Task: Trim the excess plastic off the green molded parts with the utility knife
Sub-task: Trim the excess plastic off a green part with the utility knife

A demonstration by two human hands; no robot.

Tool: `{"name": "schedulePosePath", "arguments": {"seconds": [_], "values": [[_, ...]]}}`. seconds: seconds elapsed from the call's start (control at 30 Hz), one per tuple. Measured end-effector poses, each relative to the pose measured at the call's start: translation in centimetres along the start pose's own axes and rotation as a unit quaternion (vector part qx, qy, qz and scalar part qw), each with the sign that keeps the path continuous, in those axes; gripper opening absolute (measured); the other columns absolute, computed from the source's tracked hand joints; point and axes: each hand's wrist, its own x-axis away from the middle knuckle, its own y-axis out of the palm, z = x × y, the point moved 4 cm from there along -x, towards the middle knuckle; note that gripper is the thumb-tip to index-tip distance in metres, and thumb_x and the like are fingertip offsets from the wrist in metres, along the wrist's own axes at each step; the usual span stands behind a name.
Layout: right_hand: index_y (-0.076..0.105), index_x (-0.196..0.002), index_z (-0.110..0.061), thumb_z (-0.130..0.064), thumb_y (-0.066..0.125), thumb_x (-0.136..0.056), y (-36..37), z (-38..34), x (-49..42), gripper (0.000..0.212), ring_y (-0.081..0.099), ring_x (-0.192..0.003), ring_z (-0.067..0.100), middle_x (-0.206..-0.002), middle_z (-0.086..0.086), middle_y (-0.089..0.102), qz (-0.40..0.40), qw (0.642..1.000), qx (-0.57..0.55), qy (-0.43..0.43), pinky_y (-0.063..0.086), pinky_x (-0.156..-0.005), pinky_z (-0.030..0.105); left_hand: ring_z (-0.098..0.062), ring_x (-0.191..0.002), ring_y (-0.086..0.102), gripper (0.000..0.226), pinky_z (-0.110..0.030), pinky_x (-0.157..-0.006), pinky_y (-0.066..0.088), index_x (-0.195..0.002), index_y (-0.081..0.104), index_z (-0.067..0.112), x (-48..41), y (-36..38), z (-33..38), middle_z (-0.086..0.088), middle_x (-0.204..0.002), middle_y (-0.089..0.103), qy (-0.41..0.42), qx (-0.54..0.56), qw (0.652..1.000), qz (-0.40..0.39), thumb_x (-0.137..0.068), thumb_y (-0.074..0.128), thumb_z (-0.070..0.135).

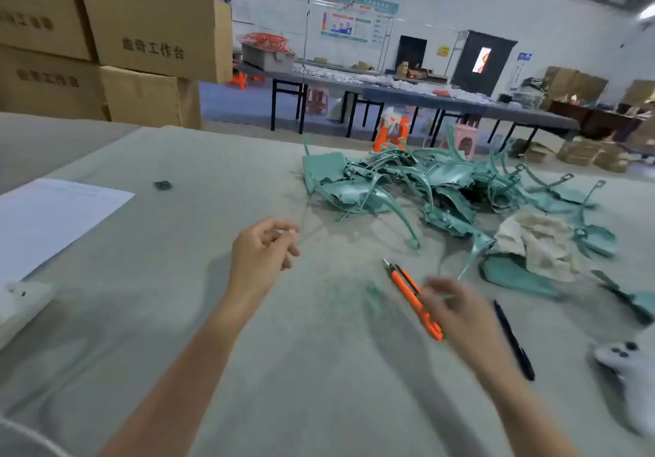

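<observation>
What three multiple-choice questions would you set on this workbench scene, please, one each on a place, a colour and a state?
1. Where is the pile of green parts relative to the utility knife?
A. Nearer the person
B. Beyond it, farther from the person
C. On the sheet of paper

2. What colour is the utility knife's body?
A. Orange
B. Blue
C. Yellow

3. How is the black pen placed?
A. Standing in a cup
B. Held in the left hand
C. Lying flat on the table

Answers:
1 B, because the pile lies higher in the view, past the knife's tip.
2 A, because the handle is bright orange along its length.
3 C, because the pen lies flat on the grey surface to the right of the knife, with no hand on it.
</observation>
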Motion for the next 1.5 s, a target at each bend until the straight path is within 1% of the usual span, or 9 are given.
{"name": "schedulePosePath", "arguments": {"seconds": [0.1, 0.23, 0.4, 0.63, 0.77, 1.03, 1.23, 1.43, 1.5], "values": [[0.051, -0.130, -0.008, -0.029, 0.063, -0.096, -5.5, 4.0, -4.6, 0.042, 0.063, -0.107, 0.032, -0.127, 0.011, 0.061, 0.236, 0.953, -0.008, 0.192, 0.049, -0.096, 0.050, -0.008, -0.040, 0.049, 0.019, -0.014, -0.042, 0.039, -0.078, 0.067, 0.016, 0.7, -0.3, -2.1, 0.003, -0.051, 0.060, -0.020, 0.010, 0.999, 0.023, -0.091, 0.058, 0.005], [0.062, -0.115, -0.003, -0.032, 0.058, -0.100, -5.8, 6.9, -7.8, 0.033, 0.058, -0.073, 0.021, -0.099, 0.007, 0.065, 0.194, 0.944, -0.088, 0.251, 0.043, -0.063, 0.032, -0.009, -0.043, 0.050, 0.018, -0.015, -0.044, 0.041, -0.078, 0.069, 0.014, 1.8, 0.7, -3.9, -0.001, -0.052, 0.061, -0.030, 0.008, 1.000, 0.002, -0.091, 0.059, 0.007], [0.065, -0.095, -0.007, -0.017, 0.058, -0.100, -5.1, 7.4, -10.1, 0.014, 0.033, -0.057, 0.016, -0.087, 0.009, 0.060, 0.208, 0.944, -0.116, 0.227, 0.032, -0.055, 0.027, -0.012, -0.045, 0.053, 0.021, -0.016, -0.047, 0.042, -0.074, 0.070, 0.020, 2.2, 1.2, -4.3, -0.002, -0.054, 0.063, -0.016, -0.007, 1.000, -0.020, -0.091, 0.061, 0.010], [0.061, -0.087, -0.012, -0.001, 0.058, -0.097, -2.3, 3.4, -9.5, 0.016, 0.041, -0.045, 0.004, -0.066, -0.005, 0.051, 0.176, 0.948, -0.261, 0.048, 0.036, -0.044, 0.015, -0.013, -0.047, 0.055, 0.023, -0.018, -0.049, 0.044, -0.074, 0.070, 0.026, 2.8, 1.8, -4.8, -0.006, -0.056, 0.064, 0.002, -0.028, 0.998, -0.059, -0.092, 0.062, 0.014], [0.064, -0.088, -0.016, -0.001, 0.064, -0.093, -0.8, 0.7, -7.8, 0.016, 0.054, -0.059, 0.004, -0.074, -0.008, 0.062, 0.195, 0.975, -0.025, -0.101, 0.046, -0.060, 0.016, -0.016, -0.047, 0.054, 0.024, -0.020, -0.049, 0.044, -0.075, 0.072, 0.022, 2.6, 1.7, -4.5, -0.006, -0.056, 0.061, -0.012, 0.013, 0.998, -0.055, -0.094, 0.057, 0.020], [0.076, -0.093, -0.009, 0.004, 0.071, -0.078, 1.9, -2.1, -5.2, 0.021, 0.064, -0.065, 0.028, -0.084, 0.002, 0.068, 0.244, 0.874, 0.283, -0.310, 0.045, -0.047, 0.029, -0.030, -0.061, 0.061, 0.084, -0.033, -0.050, 0.050, -0.116, 0.067, 0.013, 2.4, 1.4, -3.9, -0.023, -0.092, 0.067, -0.169, 0.271, 0.934, -0.162, -0.080, 0.024, 0.075], [0.078, -0.083, -0.014, 0.015, 0.081, -0.067, 3.0, -3.1, -4.5, 0.034, 0.063, -0.063, 0.023, -0.078, -0.002, 0.069, 0.278, 0.841, 0.324, -0.331, 0.044, -0.043, 0.028, -0.030, -0.065, 0.065, 0.089, -0.033, -0.050, 0.051, -0.113, 0.063, 0.000, 2.4, 0.6, -4.3, -0.023, -0.102, 0.069, -0.230, 0.263, 0.926, -0.144, -0.076, 0.032, 0.074], [0.074, -0.103, -0.004, 0.004, 0.056, -0.085, 3.9, -3.2, -4.0, 0.027, 0.061, -0.091, 0.024, -0.103, 0.007, 0.068, 0.266, 0.865, 0.246, -0.348, 0.047, -0.084, 0.023, -0.032, -0.064, 0.067, 0.102, -0.033, -0.049, 0.052, -0.101, 0.064, -0.009, 2.5, 0.1, -5.6, -0.028, -0.096, 0.069, -0.318, 0.232, 0.912, -0.112, -0.075, 0.027, 0.083], [0.070, -0.112, 0.000, -0.002, 0.050, -0.089, 4.2, -3.1, -4.0, 0.031, 0.059, -0.102, 0.026, -0.113, 0.011, 0.065, 0.236, 0.884, 0.211, -0.344, 0.051, -0.093, 0.034, -0.032, -0.060, 0.067, 0.093, -0.033, -0.049, 0.052, -0.103, 0.064, -0.006, 2.7, 0.0, -6.3, -0.029, -0.093, 0.069, -0.363, 0.236, 0.896, -0.098, -0.083, 0.028, 0.077]]}}
